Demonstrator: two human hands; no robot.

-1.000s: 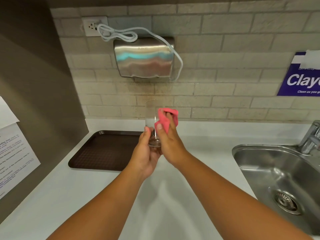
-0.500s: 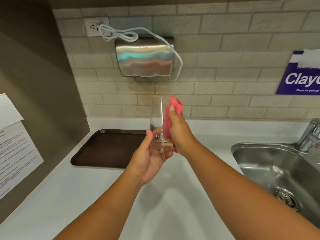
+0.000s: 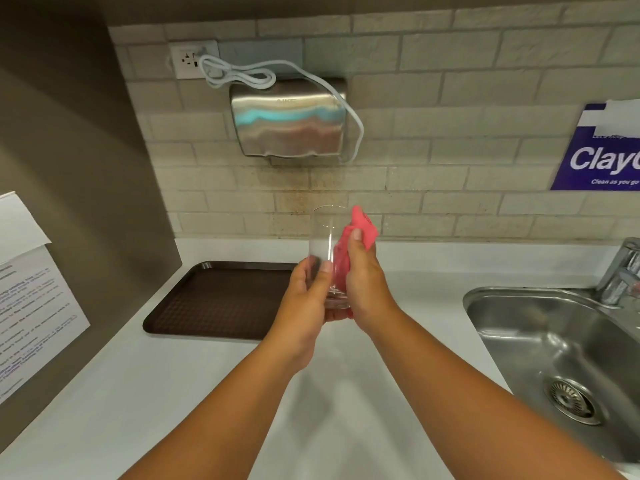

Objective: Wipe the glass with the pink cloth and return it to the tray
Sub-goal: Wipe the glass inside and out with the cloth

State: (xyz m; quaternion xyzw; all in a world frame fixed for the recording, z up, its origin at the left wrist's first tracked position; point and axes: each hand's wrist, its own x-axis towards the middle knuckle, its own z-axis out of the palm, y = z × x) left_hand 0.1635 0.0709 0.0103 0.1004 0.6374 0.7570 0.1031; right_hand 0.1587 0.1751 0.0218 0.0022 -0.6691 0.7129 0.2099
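Head view: dark brown rectangular plastic tray (image 3: pixel 214 299) on white counter, nothing in it; steel sink (image 3: pixel 540 344) at right. Clear upright drinking glass (image 3: pixel 327 244) held above counter w/ left hand (image 3: pixel 304 306) clamped round its base; right hand (image 3: pixel 363 278) presses crumpled pink cloth (image 3: pixel 360 230) against glass side

Left forearm (image 3: pixel 214 403): bare from the lower frame edge at 7 o'clock up to the wrist; no sleeve, no watch, no band visible.
Right forearm (image 3: pixel 460 386): bare from the lower frame edge at 5 o'clock up to the wrist; no sleeve or wrist item visible.
Left hand (image 3: pixel 304 306): ungloved; no ring visible on the exposed fingers; thumbnail short, unpainted, rounded.
Right hand (image 3: pixel 367 285): ungloved; no ring visible on the exposed back; one nail showing at 12 o'clock of the hand, short and plain.
Clothing: none within frame; upper arms and torso lie outside the view.
Markings: none discernible on either arm.
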